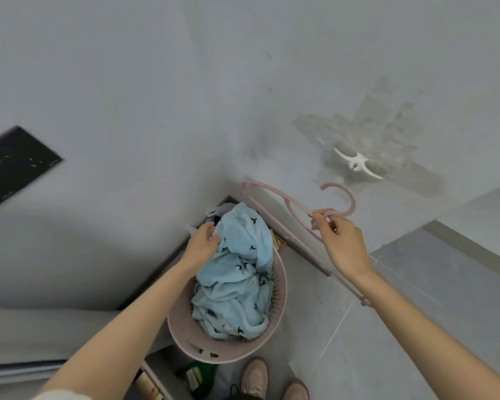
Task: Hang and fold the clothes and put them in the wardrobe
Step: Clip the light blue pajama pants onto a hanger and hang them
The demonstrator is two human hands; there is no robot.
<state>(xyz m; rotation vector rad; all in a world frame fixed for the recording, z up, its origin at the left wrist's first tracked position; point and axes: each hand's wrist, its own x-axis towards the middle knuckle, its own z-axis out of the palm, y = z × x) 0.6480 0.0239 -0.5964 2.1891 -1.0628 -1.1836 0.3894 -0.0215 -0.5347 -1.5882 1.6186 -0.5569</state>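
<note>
- While a black panel (15, 163) sits far left on the wall, well apart from the work, the left hand (201, 241) grips the upper edge of the light-blue garment (237, 284), fingers curled into the cloth.
- That garment lies heaped in the pink basket (279, 298) on the floor by the wall corner. It looks soft, fleecy, light and limp, so it is probably best taken by a hem or waistband and lifted clear of the rim.
- Below the basket, a green bottle (198, 376) and a pair of shoes (254, 376) stand near enough to catch trailing cloth.
- The right hand (344, 243) pinches the pink hanger (353, 203) at its neck, under the hook; it looks like stiff, light plastic.
- Farther right, a white wall hook (357, 163) sits on patchy paint.
</note>
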